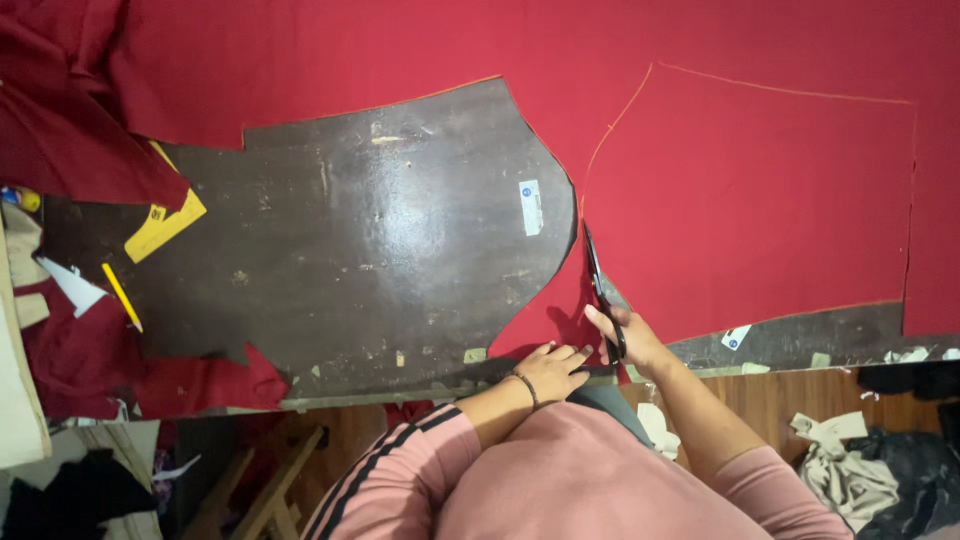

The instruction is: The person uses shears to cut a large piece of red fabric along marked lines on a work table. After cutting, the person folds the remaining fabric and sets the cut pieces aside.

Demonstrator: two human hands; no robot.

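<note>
Beside scissors point(600, 285), white rectangular sticker point(531, 207)

Two small white-and-blue stickers on the dark table: one mid-table point(531, 207), another at its near edge point(736, 337).

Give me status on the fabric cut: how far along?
Done: one piece is already cut out, leaving bare table inside the red fabric. In hand: the right hand works scissors at the lower end of the chalk outline, while the left hand presses the fabric flat. Left: nearly the whole outline, top and right edges included.
</note>
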